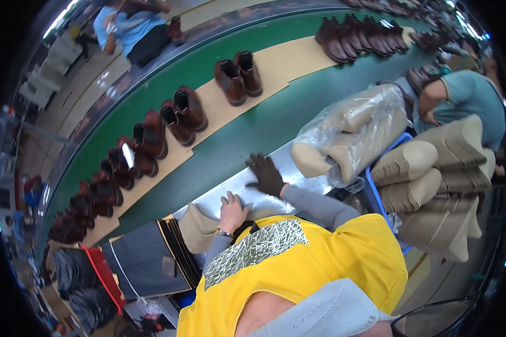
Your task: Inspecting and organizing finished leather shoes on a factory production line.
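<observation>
My left hand (231, 214), bare with a watch at the wrist, lies with its fingers spread on a shiny metal work surface (230, 190). Close to its left is a stack of beige sole-shaped pieces (197, 229). My right hand (266, 175) wears a dark glove and reaches farther forward, fingers apart, over the edge of the metal surface by the green belt (225, 151). Neither hand appears to hold anything. A pale beige piece (272, 210) shows partly between my arms, mostly hidden by my body.
Pairs of brown leather boots (190, 109) stand on beige boards along the belt. To the right are a clear plastic bag of beige pieces (351, 126), a blue crate (376, 194) and stacked beige insoles (407, 163). A co-worker (472, 101) stands beyond; black boards (146, 261) lie left.
</observation>
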`<state>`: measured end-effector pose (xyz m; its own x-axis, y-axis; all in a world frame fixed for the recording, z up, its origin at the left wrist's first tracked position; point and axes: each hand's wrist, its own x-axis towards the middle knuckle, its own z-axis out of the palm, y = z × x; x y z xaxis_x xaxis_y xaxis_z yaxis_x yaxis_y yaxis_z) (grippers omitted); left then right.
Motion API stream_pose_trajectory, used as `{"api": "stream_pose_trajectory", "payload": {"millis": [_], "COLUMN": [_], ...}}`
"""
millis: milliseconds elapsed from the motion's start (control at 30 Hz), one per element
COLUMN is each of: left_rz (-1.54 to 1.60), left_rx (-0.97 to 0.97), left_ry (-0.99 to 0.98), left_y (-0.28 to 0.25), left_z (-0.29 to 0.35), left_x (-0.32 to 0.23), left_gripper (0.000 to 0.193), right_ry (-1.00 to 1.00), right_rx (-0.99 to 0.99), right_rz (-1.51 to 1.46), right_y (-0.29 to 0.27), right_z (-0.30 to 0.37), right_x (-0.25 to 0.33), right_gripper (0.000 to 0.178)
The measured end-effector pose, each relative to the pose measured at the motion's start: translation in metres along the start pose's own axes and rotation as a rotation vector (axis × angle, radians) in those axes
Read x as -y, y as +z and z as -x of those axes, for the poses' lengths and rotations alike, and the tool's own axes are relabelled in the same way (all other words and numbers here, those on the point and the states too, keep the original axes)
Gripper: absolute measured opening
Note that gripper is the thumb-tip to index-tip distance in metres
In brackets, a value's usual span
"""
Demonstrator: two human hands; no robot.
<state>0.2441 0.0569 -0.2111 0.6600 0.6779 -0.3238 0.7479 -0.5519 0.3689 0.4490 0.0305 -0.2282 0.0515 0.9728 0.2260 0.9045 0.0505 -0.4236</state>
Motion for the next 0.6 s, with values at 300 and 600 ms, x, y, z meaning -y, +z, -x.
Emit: {"api": "stream_pose_trajectory", "payload": {"millis": [300, 600], "left_rz": [-0.215, -0.354], "left_rx": [0.075, 0.034], "left_ry": [0.031, 0.139], "left_y": [0.001, 0.005], "left_z": [-0.003, 0.013], "left_x": [-0.008, 0.005], "left_gripper": [0.094, 0.112], "right_ry": [-0.031, -0.007], "right_rx": [0.04, -0.077], "right_rz": [0.066, 0.021], "right_y": [0.002, 0.008], "right_z": [0.059, 0.053], "right_x": [0.014, 0.012], "right_gripper": [0.066, 0.06]}}
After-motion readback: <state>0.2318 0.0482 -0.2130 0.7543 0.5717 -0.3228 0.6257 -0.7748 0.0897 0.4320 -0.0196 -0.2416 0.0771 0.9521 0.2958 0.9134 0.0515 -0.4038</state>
